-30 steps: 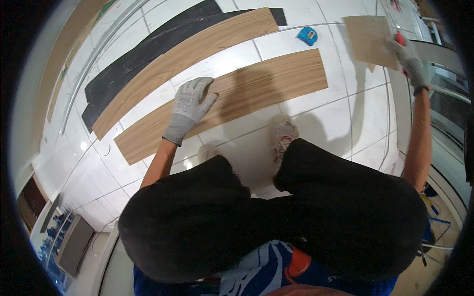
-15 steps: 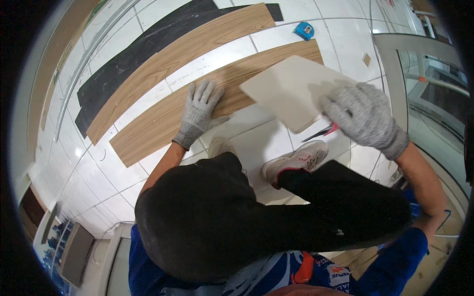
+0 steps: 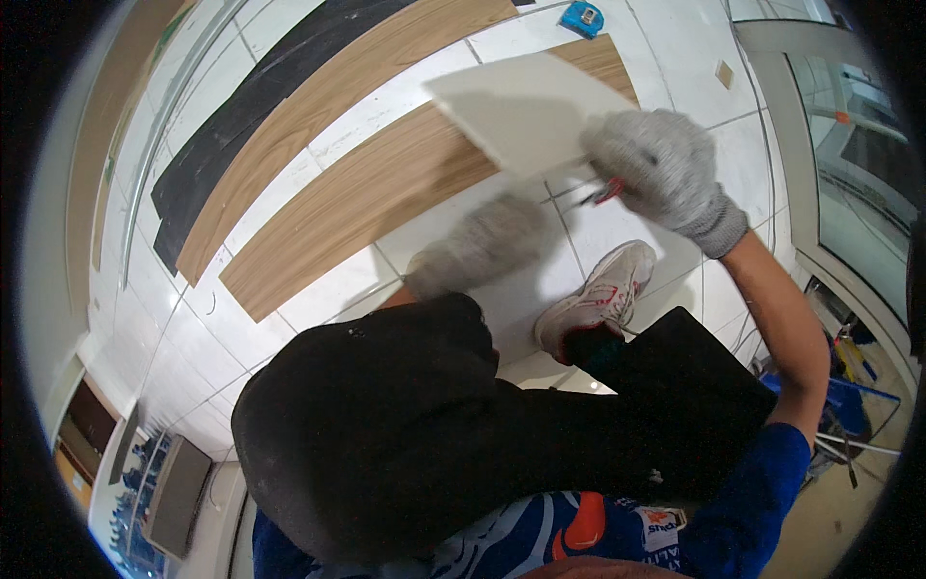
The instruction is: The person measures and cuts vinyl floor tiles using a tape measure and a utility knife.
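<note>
My right hand (image 3: 661,174), in a grey knit glove, grips a flat beige tile (image 3: 526,111) by its near right edge. The tile is tilted over the right end of a wood-grain plank (image 3: 357,212). My left hand (image 3: 492,241), gloved alike, is off the plank and over the white floor, below the tile's lower corner; motion smears its fingers. Beside my right hand shows a small tool with a red handle (image 3: 608,190) and a dark, thin end, partly hidden by the glove.
A second wood-grain plank (image 3: 318,106) lies farther off, next to dark sheets (image 3: 241,125). A blue tape measure (image 3: 583,19) sits at the far side. On the right stands a framed glass door (image 3: 810,145); tools (image 3: 849,386) lie at lower right. My shoe (image 3: 598,299) is close by.
My left hand has lifted off the near plank and swung right, toward the tile. My right hand has carried the tile left and away from me. The whole view has shifted slightly.
</note>
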A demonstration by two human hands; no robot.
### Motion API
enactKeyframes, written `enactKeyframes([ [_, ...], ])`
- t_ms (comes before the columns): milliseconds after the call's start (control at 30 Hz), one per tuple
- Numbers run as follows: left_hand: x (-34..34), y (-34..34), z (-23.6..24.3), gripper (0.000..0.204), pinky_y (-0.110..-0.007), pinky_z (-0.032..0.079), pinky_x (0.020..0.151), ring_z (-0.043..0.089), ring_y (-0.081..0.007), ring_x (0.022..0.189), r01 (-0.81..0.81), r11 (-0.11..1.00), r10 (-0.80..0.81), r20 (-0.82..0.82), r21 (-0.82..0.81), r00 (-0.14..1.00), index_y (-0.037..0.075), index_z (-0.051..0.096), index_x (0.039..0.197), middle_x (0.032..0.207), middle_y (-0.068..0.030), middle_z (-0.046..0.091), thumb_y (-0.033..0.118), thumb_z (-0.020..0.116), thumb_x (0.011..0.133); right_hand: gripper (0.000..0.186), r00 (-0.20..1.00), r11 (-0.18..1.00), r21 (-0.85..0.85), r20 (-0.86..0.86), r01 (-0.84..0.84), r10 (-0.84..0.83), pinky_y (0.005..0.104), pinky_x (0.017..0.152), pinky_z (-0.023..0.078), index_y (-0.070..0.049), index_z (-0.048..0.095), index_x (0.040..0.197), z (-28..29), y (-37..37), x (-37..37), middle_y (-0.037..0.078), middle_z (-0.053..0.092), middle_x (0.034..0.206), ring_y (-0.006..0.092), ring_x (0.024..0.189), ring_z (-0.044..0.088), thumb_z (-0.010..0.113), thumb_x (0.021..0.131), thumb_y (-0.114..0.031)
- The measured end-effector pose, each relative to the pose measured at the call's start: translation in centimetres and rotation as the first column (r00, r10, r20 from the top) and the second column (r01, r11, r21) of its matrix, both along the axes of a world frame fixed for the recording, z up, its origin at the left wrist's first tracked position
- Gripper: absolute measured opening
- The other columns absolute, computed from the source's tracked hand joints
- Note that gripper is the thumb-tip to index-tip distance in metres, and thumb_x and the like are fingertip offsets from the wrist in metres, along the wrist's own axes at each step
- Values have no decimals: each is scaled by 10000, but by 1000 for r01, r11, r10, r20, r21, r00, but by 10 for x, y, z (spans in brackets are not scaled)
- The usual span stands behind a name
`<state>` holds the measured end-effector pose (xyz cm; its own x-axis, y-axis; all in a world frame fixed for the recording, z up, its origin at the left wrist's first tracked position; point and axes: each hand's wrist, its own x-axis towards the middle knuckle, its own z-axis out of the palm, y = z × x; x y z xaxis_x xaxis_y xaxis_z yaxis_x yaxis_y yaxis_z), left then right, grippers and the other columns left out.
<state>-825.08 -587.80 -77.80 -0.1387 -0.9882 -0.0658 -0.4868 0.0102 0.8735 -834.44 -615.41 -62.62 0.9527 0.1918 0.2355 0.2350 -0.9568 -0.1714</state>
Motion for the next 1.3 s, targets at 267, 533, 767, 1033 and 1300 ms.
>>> enactKeyframes([
  [267,118,65,5,577,-316,525,867,646,-190,995,-633,361,706,-644,685,-294,-10,578,1375,1185,-106,673,456,393,1089,185,974,973,60,45,-223,220,371,807,546,-221,694,1056,-79,101,8,10,653,1164,205,991,658,653,887,-283],
  [533,162,79,1,356,-260,515,797,613,-118,884,-838,255,966,-161,482,202,-4,636,1315,1068,-46,678,178,592,1012,222,990,927,349,-1,-134,144,411,782,529,-156,660,1045,-163,174,8,28,637,1071,230,942,658,692,873,-292],
  [767,176,65,4,292,-261,509,684,587,-86,729,-884,290,951,-7,366,309,-9,681,1231,938,-53,684,95,575,979,312,711,520,519,-643,678,-285,478,760,534,-84,641,985,-158,157,-13,161,684,932,362,863,681,698,933,-387],
  [1033,183,64,-5,367,-269,517,781,617,-113,824,-864,342,923,38,370,382,-22,635,1320,1087,-84,727,148,613,995,419,581,386,448,-719,806,-380,433,776,535,-44,678,1086,-162,147,-6,212,688,928,356,873,693,697,943,-437],
  [1300,198,54,38,419,-296,537,875,674,-139,964,-797,450,890,-273,403,365,11,650,1324,1129,-72,741,245,658,977,450,722,310,675,-496,670,-482,396,777,536,-21,658,1151,-130,104,36,141,676,935,241,837,670,746,936,-406],
])
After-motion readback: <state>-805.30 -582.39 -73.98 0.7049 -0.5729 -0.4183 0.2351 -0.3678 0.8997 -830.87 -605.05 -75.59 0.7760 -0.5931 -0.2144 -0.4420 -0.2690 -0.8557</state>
